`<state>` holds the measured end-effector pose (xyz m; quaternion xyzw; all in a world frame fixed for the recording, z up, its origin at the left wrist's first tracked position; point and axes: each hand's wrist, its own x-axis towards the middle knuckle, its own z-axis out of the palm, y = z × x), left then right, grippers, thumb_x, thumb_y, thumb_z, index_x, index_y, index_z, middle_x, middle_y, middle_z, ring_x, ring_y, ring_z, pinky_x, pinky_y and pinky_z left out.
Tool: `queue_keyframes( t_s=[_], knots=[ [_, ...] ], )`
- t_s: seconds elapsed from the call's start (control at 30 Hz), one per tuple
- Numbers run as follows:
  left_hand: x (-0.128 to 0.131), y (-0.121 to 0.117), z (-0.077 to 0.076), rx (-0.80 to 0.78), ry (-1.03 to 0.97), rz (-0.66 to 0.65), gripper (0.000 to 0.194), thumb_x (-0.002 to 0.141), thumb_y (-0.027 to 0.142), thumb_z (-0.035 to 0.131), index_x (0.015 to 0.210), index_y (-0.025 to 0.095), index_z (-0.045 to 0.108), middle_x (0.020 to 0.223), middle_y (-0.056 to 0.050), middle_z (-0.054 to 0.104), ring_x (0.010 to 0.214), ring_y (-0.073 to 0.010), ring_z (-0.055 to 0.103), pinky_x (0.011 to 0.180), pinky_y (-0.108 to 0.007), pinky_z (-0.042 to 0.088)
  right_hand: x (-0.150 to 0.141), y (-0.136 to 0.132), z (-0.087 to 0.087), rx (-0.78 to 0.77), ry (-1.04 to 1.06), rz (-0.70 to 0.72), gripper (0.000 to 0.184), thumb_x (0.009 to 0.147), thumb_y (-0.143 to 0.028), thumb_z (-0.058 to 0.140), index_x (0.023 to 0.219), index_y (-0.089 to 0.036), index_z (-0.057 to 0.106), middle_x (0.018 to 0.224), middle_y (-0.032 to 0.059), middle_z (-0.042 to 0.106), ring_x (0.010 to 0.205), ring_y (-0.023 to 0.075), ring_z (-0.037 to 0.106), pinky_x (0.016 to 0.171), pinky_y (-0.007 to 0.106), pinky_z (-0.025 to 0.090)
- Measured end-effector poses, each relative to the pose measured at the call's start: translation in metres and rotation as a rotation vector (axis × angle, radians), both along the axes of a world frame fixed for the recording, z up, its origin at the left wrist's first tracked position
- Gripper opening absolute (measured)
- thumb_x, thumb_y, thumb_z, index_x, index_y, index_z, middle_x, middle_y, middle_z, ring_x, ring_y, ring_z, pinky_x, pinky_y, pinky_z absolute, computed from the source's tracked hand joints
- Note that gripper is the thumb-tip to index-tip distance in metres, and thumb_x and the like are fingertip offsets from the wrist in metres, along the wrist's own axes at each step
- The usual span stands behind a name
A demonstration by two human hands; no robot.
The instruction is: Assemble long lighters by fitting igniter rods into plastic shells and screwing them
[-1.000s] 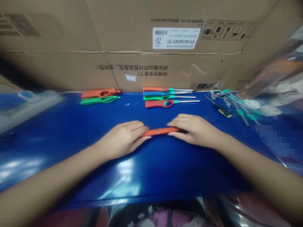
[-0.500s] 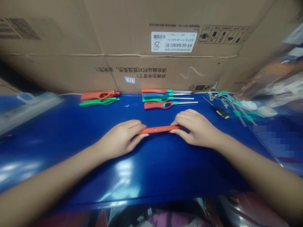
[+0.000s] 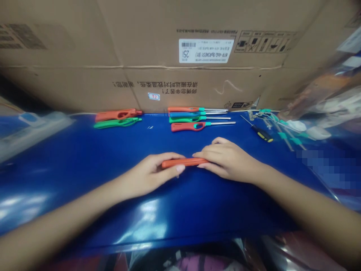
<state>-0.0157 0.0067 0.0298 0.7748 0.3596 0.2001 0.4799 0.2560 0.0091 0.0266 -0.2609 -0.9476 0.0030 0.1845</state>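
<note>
An orange lighter handle [image 3: 189,162] is held level between both hands, above the blue table [image 3: 194,214]. My left hand [image 3: 150,171] pinches its left part, thumb on the near side and fingers behind. My right hand [image 3: 225,158] is closed around the right end, which its fingers hide. Behind them lie several assembled long-neck lighters with metal tubes, the nearest a red lighter [image 3: 187,127]. To the left rest an orange handle [image 3: 115,114] and a green handle [image 3: 117,123], both without tubes.
A cardboard wall [image 3: 84,45] closes off the back. On the right lie a black and yellow screwdriver [image 3: 262,133] and several metal tubes with teal parts [image 3: 282,134]. Clear plastic packaging [image 3: 316,98] stands behind them. A translucent tray [image 3: 31,131] is at the left.
The orange handle has come slightly nearer to me and turned. My left hand has shifted its grip, thumb now along the near side, and its left end shows. My right hand moved slightly left.
</note>
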Motion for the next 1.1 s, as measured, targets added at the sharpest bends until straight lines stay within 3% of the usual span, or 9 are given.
queue_keyframes(
  t_s=[0.1, 0.23, 0.4, 0.6, 0.7, 0.8, 0.93, 1.1],
  knots=[
    [-0.002, -0.005, 0.0, 0.32, 0.122, -0.082, 0.033, 0.1, 0.038, 0.058, 0.13, 0.028, 0.065, 0.118, -0.003, 0.073, 0.102, -0.0188, 0.068, 0.091, -0.03, 0.054, -0.001, -0.002, 0.0, -0.048, 0.026, 0.038, 0.031, 0.105, -0.033, 0.048, 0.12, -0.013, 0.066, 0.109, 0.0083, 0.077, 0.095, 0.019, 0.07, 0.086, 0.037, 0.043],
    [-0.003, -0.009, -0.003, 0.478, 0.212, -0.153, 0.035, 0.103, 0.035, 0.052, 0.135, 0.025, 0.062, 0.116, -0.006, 0.073, 0.099, -0.0192, 0.07, 0.089, -0.029, 0.056, -0.005, -0.008, -0.004, -0.148, 0.101, 0.069, 0.026, 0.104, -0.028, 0.049, 0.118, -0.014, 0.066, 0.11, 0.0078, 0.077, 0.099, 0.0184, 0.07, 0.089, 0.037, 0.045],
    [-0.003, -0.008, -0.005, 0.515, 0.222, -0.18, 0.034, 0.103, 0.036, 0.05, 0.13, 0.022, 0.065, 0.111, -0.006, 0.074, 0.095, -0.0188, 0.071, 0.086, -0.028, 0.056, -0.009, -0.011, -0.008, -0.134, 0.162, 0.046, 0.023, 0.103, -0.025, 0.048, 0.108, -0.017, 0.069, 0.101, 0.0054, 0.079, 0.087, 0.0173, 0.07, 0.085, 0.036, 0.046],
    [-0.009, 0.004, -0.004, 0.601, 0.243, -0.168, 0.033, 0.104, 0.036, 0.05, 0.131, 0.023, 0.063, 0.107, -0.005, 0.073, 0.09, -0.0174, 0.07, 0.081, -0.026, 0.054, -0.007, -0.004, -0.002, -0.141, 0.081, -0.055, 0.027, 0.101, -0.034, 0.054, 0.116, -0.016, 0.068, 0.11, 0.0082, 0.076, 0.096, 0.0201, 0.069, 0.091, 0.037, 0.044],
    [-0.014, 0.01, 0.0, 0.618, 0.229, -0.169, 0.031, 0.103, 0.036, 0.051, 0.129, 0.023, 0.065, 0.104, -0.004, 0.073, 0.089, -0.016, 0.07, 0.081, -0.023, 0.053, 0.003, 0.001, 0.003, -0.091, 0.038, -0.07, 0.03, 0.097, -0.036, 0.061, 0.116, -0.015, 0.069, 0.104, 0.0098, 0.077, 0.091, 0.0213, 0.068, 0.091, 0.039, 0.044],
    [-0.018, 0.013, 0.005, 0.634, 0.237, -0.161, 0.032, 0.103, 0.036, 0.052, 0.128, 0.022, 0.065, 0.103, -0.004, 0.073, 0.091, -0.0163, 0.07, 0.083, -0.024, 0.054, 0.012, 0.004, 0.006, -0.034, 0.001, -0.072, 0.023, 0.099, -0.032, 0.057, 0.104, -0.016, 0.073, 0.09, 0.0078, 0.077, 0.081, 0.0197, 0.066, 0.087, 0.038, 0.045],
    [-0.02, 0.012, 0.007, 0.655, 0.254, -0.18, 0.032, 0.103, 0.035, 0.051, 0.13, 0.021, 0.063, 0.105, -0.006, 0.072, 0.092, -0.0175, 0.07, 0.085, -0.026, 0.054, 0.013, 0.003, 0.004, 0.06, -0.042, -0.075, 0.031, 0.102, -0.033, 0.051, 0.092, -0.015, 0.074, 0.077, 0.008, 0.074, 0.07, 0.0194, 0.061, 0.076, 0.035, 0.045],
    [-0.016, 0.007, 0.001, 0.684, 0.34, -0.177, 0.034, 0.104, 0.031, 0.047, 0.134, 0.02, 0.058, 0.109, -0.007, 0.07, 0.094, -0.0193, 0.068, 0.084, -0.03, 0.054, 0.005, -0.001, 0.001, 0.11, -0.077, -0.087, 0.033, 0.104, -0.034, 0.047, 0.095, -0.014, 0.073, 0.081, 0.0084, 0.075, 0.069, 0.0189, 0.061, 0.074, 0.034, 0.043]
  ],
)
